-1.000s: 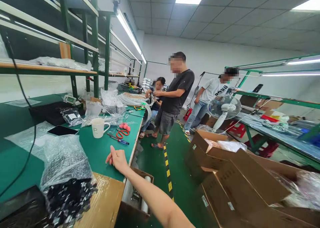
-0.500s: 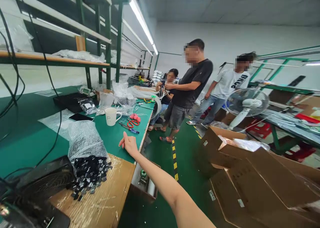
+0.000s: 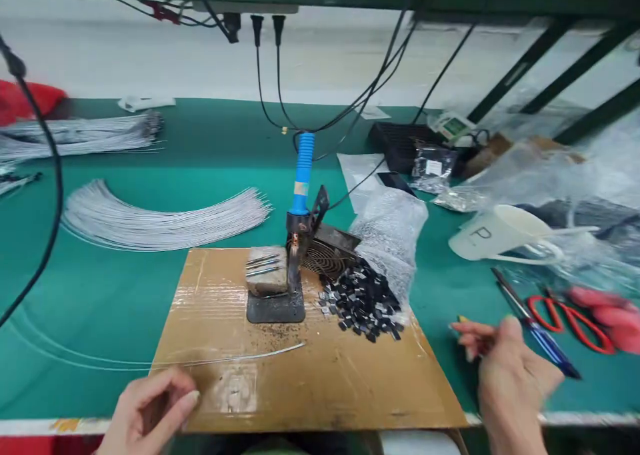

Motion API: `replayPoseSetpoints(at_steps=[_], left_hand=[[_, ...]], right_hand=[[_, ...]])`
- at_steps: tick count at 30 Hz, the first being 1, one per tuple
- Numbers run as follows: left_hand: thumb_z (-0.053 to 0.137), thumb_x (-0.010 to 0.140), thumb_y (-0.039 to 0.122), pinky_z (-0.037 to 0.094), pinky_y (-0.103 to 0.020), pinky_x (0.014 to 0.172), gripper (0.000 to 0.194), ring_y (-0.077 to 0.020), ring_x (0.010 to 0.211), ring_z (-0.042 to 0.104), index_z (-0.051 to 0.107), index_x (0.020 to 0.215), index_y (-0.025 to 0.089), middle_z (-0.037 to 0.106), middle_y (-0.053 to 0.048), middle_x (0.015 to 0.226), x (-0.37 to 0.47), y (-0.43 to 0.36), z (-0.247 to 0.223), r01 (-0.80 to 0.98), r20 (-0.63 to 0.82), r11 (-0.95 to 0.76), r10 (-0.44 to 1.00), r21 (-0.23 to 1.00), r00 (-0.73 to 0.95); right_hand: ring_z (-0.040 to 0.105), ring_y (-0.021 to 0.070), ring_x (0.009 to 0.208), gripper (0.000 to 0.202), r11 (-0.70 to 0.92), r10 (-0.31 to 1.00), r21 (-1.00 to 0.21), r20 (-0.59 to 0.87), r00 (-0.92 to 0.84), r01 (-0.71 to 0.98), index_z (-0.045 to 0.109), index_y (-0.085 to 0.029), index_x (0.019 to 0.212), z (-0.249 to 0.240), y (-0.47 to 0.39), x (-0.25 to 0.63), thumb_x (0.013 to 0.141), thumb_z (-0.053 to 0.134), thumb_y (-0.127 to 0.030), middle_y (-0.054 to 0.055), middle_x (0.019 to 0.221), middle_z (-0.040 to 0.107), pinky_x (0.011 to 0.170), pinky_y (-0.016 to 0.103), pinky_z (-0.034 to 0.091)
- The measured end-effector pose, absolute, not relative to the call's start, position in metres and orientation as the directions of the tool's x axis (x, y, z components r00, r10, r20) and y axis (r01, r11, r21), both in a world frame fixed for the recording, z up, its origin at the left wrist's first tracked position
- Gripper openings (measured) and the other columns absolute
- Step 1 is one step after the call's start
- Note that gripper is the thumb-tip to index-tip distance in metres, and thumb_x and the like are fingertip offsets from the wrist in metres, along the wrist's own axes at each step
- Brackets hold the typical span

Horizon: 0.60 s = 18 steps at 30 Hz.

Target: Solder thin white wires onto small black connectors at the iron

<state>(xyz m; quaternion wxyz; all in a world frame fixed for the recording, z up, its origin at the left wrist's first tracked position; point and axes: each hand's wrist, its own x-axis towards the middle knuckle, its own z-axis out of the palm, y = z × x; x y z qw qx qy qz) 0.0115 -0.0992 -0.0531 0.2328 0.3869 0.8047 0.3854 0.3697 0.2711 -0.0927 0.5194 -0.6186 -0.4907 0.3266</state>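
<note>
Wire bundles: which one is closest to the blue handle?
The curved bundle: its right end points towards the blue handle, while the others lie farther off, by the picture's left edge.

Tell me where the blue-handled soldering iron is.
Near the middle of the head view, the blue-handled soldering iron stands handle-up in the black metal stand, left of the heap of small black-and-silver pieces.

On the cardboard (image 3: 360, 395) before me, a soldering iron (image 3: 303, 175) sits in its stand (image 3: 281, 310), small pieces (image 3: 360, 302) heaped to its right; behind my left hand (image 3: 143, 402) lies a wire bundle (image 3: 165, 228).
</note>
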Motion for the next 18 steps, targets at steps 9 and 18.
replayPoseSetpoints(at_steps=[9, 18], left_hand=[[0.069, 0.096, 0.055, 0.049, -0.022, 0.058, 0.031, -0.0148, 0.061, 0.059, 0.076, 0.102, 0.026, 0.068, 0.004, 0.073, -0.045, -0.045, 0.003, 0.743, 0.061, 0.386, 0.866, 0.547, -0.496], [0.058, 0.106, 0.028, 0.057, -0.028, 0.089, 0.014, -0.0204, 0.104, 0.07, 0.07, 0.113, 0.025, 0.068, -0.007, 0.117, 0.018, -0.012, -0.045, 0.824, 0.084, 0.042, 0.991, 0.565, -0.108]], right_hand=[[0.051, 0.0167, 0.048, 0.062, 0.06, 0.956, -0.94, 0.15, 0.25, 0.335, 0.072, -0.018, 0.061, -0.088, 0.262, 0.363, 0.097, 0.057, -0.067, 0.007, 0.058, 0.068, 0.051, 0.035, 0.039], [0.05, 0.0138, 0.047, 0.071, 0.079, 0.971, -0.921, 0.158, 0.181, 0.382, 0.077, -0.014, 0.065, -0.086, 0.261, 0.362, 0.098, 0.054, -0.074, 0.005, 0.053, 0.064, 0.052, 0.032, 0.038]])
